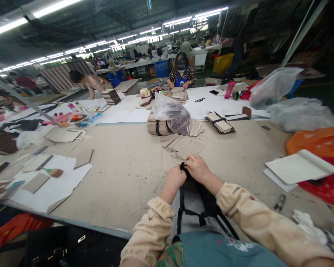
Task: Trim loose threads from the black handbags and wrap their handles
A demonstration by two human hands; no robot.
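Observation:
At the near edge of the table, a black bag point(198, 193) with dangling straps lies in front of my body. My left hand point(176, 176) is closed on its top edge, fingers bent around the black material. Close beside it, my right hand point(199, 168) pinches the same edge, the two hands almost touching. The fingers hide the exact spot they grip. Just beyond my hands lie loose beige card pieces point(180, 144), fanned out on the tabletop.
A clear plastic bag point(172, 113) sits by a tied card stack point(157, 126). An open notebook point(302, 167) and orange bag point(317, 144) lie right; a brush point(54, 172) rests on white paper point(69, 168) left. A co-worker point(181, 70) sits across the table.

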